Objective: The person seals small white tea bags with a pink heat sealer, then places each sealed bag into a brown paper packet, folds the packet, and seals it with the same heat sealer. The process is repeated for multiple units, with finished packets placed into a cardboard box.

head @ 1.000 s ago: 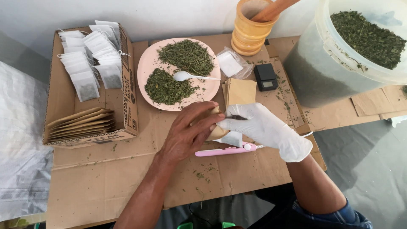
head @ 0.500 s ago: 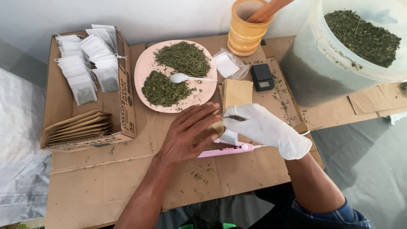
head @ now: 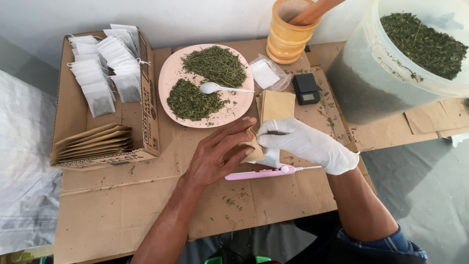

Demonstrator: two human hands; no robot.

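- A small tan paper pouch (head: 254, 146) is pinched between both hands, just below the pink plate (head: 171, 73), over the cardboard-covered tabletop (head: 122, 205).
- Left hand (head: 215, 156): bare, fingers stretched flat along the pouch's left face, grip closed on the pouch.
- Right hand (head: 305, 144): in a white, smooth rubber glove, fingertips clamped on the pouch's right edge.
- A pink, slim sealing tool (head: 261, 173) with a white cord lies flat just under the pouch, below and right of the plate.
- The plate is round and matte and carries two heaps of dried green herb, one coarse, one finer, with a white plastic spoon (head: 215, 88) between them.
- A stack of flat tan paper pouches (head: 278, 105) lies touching the plate's right rim.
- A clear plastic bag with white filter squares (head: 266, 73) sits right of the plate; a small black pocket scale (head: 306, 89) lies just past it.
- A yellow ribbed wooden mortar with pestle (head: 288, 29) stands above and right of the plate.
- A large translucent tub (head: 391, 63) of dried herb stands far right of the plate.
- An open corrugated box (head: 146, 98) left of the plate holds white filled tea bags (head: 102, 63) with strings, and brown envelopes (head: 93, 143) fanned at its lower end; dark print runs along its side wall.
- Herb crumbs are scattered on the cardboard below the plate.
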